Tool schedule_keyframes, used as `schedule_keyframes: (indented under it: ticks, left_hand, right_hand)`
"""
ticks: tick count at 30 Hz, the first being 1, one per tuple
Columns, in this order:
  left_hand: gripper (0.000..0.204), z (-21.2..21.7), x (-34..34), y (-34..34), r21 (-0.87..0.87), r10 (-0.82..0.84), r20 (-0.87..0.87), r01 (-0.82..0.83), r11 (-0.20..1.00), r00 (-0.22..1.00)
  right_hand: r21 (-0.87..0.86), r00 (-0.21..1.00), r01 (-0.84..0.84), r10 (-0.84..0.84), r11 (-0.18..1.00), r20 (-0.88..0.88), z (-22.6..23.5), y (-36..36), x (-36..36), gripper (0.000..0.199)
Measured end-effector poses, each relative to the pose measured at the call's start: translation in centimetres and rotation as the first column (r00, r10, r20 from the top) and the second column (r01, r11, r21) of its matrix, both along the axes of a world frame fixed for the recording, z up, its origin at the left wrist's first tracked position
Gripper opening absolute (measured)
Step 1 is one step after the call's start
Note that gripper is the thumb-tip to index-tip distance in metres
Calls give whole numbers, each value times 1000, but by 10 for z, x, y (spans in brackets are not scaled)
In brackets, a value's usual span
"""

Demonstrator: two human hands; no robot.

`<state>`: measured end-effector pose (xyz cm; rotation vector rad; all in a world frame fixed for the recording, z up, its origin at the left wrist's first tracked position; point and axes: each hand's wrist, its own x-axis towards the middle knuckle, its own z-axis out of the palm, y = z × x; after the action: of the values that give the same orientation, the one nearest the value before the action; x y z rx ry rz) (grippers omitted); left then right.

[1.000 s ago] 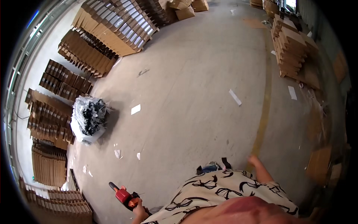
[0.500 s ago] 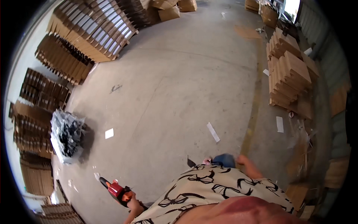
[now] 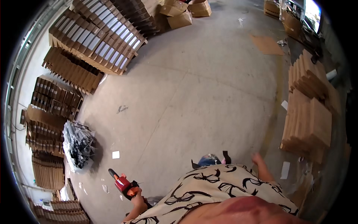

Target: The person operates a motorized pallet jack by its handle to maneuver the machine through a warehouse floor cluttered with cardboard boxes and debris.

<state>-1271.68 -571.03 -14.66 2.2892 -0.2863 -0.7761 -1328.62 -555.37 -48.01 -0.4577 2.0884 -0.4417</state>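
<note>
My left hand (image 3: pixel 136 193) is wrapped round the handle of a red and black power tool with orange parts (image 3: pixel 123 184), held out low at my left side. The tool's dark, curved end points away from me, over the floor. On the other side, my right hand (image 3: pixel 256 158) hangs out past my patterned clothing, above the floor. It is small and blurred, so its fingers cannot be made out, and no object shows in it. Below my clothing's edge, blue jeans and part of a foot (image 3: pixel 209 159) show.
Stacked flat cardboard on pallets (image 3: pixel 95 39) lines the left wall. Beside it stands a plastic-wrapped bundle (image 3: pixel 78 145). More cardboard stacks (image 3: pixel 307 119) stand at the right, near a yellow floor line. Open boxes (image 3: pixel 181 19) lie at the back. Paper scraps (image 3: pixel 116 154) dot the concrete floor.
The stacks and bundle have shifted down and to the right in view. My right hand has swung outward to the right; the tool stays in my left hand.
</note>
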Motion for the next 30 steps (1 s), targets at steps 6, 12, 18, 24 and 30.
schedule_keyframes:
  ticks: [6,12,18,24,30]
  left_hand:
    - [34,-16,-139,-91,-33,-61,1,61,998,998]
    - [34,-34,-314,-209,21,-87,-8,87,996,996]
    - [39,-29,-485,-313,90,-124,34,120,989,992]
    - [37,-17,-639,-412,10,-83,-31,83,997,996]
    - [31,-10,-808,-502,47,-66,-83,70,996,994]
  right_hand:
    - [-230,872,-425,328,875,-364,40,-226,-156,32]
    - [-98,891,-432,406,897,-204,16,-288,-279,31]
    - [-7,980,-189,187,982,-73,-58,-193,-442,30]
    - [290,976,-216,217,932,32,-25,-196,-581,40]
    - [199,993,-96,80,975,88,-51,-416,-771,36]
